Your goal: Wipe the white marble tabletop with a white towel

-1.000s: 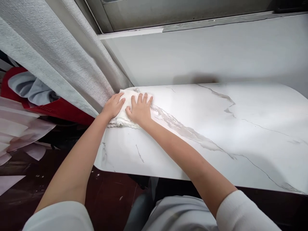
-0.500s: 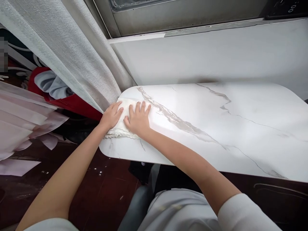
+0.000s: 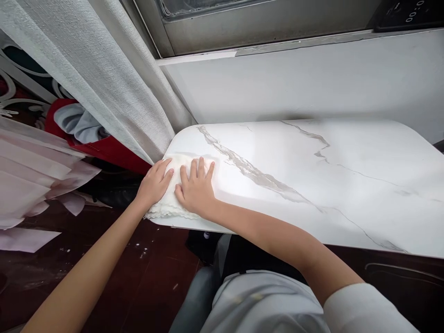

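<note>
A folded white cloth (image 3: 173, 199) with a ruffled edge lies flat on the left end of a white marble-patterned tabletop (image 3: 294, 162). My left hand (image 3: 154, 182) rests on the cloth's left side, at the table's rounded end, with its fingers extended. On the cloth's right part lies my right hand (image 3: 196, 185), palm down, its fingers spread. The cloth under both palms is hidden.
A light grey curtain (image 3: 121, 78) hangs against the table's left end. Behind the table stands a white wall panel (image 3: 294, 78) below a metal frame. At left are a red bag (image 3: 111, 150) with grey fabric inside and sheer pink fabric (image 3: 34, 171). The floor (image 3: 138, 277) is dark red.
Both hands and the cloth have slid toward the table's near edge and slightly left. The hands stay flat on the cloth.
</note>
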Action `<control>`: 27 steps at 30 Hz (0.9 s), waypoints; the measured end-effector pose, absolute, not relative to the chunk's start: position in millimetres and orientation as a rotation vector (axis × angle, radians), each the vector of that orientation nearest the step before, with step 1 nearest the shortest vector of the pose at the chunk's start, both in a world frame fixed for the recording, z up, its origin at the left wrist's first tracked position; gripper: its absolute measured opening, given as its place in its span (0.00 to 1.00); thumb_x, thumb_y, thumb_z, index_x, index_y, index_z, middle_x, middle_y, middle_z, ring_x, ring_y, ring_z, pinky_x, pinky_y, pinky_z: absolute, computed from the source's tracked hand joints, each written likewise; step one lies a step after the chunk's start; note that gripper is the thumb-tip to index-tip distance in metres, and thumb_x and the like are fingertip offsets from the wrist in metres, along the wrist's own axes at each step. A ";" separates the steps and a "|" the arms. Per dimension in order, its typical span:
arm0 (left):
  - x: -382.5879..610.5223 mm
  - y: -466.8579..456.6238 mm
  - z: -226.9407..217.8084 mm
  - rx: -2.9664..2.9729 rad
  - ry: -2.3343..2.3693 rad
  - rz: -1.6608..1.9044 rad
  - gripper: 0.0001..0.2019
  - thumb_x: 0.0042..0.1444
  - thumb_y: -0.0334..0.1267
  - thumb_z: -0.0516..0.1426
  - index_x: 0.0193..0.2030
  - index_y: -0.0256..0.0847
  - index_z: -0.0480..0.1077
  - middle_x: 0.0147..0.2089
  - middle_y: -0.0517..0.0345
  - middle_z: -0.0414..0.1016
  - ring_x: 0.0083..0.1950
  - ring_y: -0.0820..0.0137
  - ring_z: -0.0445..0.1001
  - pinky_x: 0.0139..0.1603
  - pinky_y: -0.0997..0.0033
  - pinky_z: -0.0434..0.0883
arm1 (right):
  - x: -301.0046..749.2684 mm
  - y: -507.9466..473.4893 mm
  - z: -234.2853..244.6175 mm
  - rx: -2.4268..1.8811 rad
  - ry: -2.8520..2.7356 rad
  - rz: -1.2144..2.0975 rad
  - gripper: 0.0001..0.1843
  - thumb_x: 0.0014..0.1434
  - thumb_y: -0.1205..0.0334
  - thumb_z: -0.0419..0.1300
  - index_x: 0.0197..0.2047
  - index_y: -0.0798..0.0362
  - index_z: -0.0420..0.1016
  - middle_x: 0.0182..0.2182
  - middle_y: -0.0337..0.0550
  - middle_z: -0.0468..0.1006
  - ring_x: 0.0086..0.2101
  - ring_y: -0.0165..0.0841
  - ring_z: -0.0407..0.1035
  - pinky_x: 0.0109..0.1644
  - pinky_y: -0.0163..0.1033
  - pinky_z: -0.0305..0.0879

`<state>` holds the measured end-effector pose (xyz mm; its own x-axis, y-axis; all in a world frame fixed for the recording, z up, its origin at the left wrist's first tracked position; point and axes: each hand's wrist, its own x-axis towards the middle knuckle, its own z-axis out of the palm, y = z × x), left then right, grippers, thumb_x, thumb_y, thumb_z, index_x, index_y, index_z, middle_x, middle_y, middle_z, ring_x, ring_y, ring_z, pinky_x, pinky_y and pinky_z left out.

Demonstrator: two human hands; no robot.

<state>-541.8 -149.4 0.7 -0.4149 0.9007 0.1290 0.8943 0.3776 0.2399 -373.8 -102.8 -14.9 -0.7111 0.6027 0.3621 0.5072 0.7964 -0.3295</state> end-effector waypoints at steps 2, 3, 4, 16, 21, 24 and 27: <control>-537.9 -158.8 -0.6 1.681 2.611 0.428 0.31 0.65 0.52 0.39 0.68 0.38 0.61 0.70 0.46 0.64 0.71 0.55 0.61 0.71 0.55 0.58 | -369.5 -108.5 -14.9 -0.794 -2.534 0.299 0.31 0.71 0.55 0.46 0.69 0.68 0.57 0.68 0.76 0.55 0.69 0.64 0.43 0.66 0.78 0.35; -535.5 -164.1 -1.2 1.669 2.630 0.432 0.32 0.65 0.53 0.39 0.68 0.38 0.61 0.70 0.46 0.64 0.71 0.54 0.61 0.71 0.54 0.59 | -367.4 -111.3 -14.7 -0.778 -2.537 0.304 0.31 0.71 0.56 0.46 0.69 0.68 0.58 0.68 0.76 0.55 0.69 0.64 0.43 0.66 0.77 0.35; -532.8 -169.5 -1.5 1.653 2.651 0.437 0.32 0.65 0.53 0.39 0.68 0.39 0.62 0.70 0.46 0.64 0.71 0.54 0.61 0.70 0.53 0.59 | -365.2 -114.0 -14.4 -0.762 -2.541 0.308 0.31 0.71 0.56 0.46 0.69 0.68 0.58 0.68 0.76 0.55 0.69 0.63 0.43 0.66 0.77 0.35; -518.0 -213.3 -4.6 1.542 2.705 0.584 0.31 0.65 0.53 0.42 0.65 0.36 0.66 0.66 0.41 0.68 0.69 0.51 0.63 0.71 0.48 0.58 | -346.2 -139.2 -8.5 -0.562 -2.620 0.320 0.30 0.71 0.55 0.46 0.69 0.67 0.58 0.68 0.74 0.57 0.68 0.60 0.47 0.68 0.74 0.39; -516.7 -213.2 -6.8 1.514 2.781 0.584 0.28 0.66 0.54 0.43 0.64 0.42 0.68 0.65 0.44 0.69 0.68 0.49 0.64 0.70 0.41 0.57 | -347.8 -137.9 -11.1 -0.542 -2.590 0.317 0.30 0.71 0.55 0.47 0.68 0.66 0.58 0.67 0.73 0.58 0.68 0.59 0.49 0.68 0.74 0.39; -508.0 -211.9 -4.6 1.651 2.911 0.567 0.26 0.68 0.52 0.45 0.59 0.40 0.74 0.67 0.40 0.66 0.71 0.43 0.58 0.69 0.36 0.56 | -349.7 -135.1 -14.0 -0.520 -2.567 0.314 0.29 0.70 0.56 0.47 0.68 0.66 0.59 0.67 0.72 0.59 0.67 0.59 0.50 0.68 0.73 0.39; -503.1 -206.4 -2.0 1.932 2.853 0.624 0.23 0.69 0.46 0.46 0.53 0.37 0.77 0.63 0.39 0.71 0.67 0.47 0.66 0.67 0.42 0.62 | -352.6 -129.6 -16.5 -0.511 -2.551 0.342 0.28 0.69 0.56 0.48 0.67 0.65 0.61 0.66 0.71 0.60 0.67 0.59 0.51 0.68 0.73 0.39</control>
<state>-503.1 -206.4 -2.0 -0.3463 0.8076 0.4774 0.9331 0.3489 0.0867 -352.6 -129.6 -16.5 -0.7980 0.4183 0.4339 0.2892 0.8974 -0.3333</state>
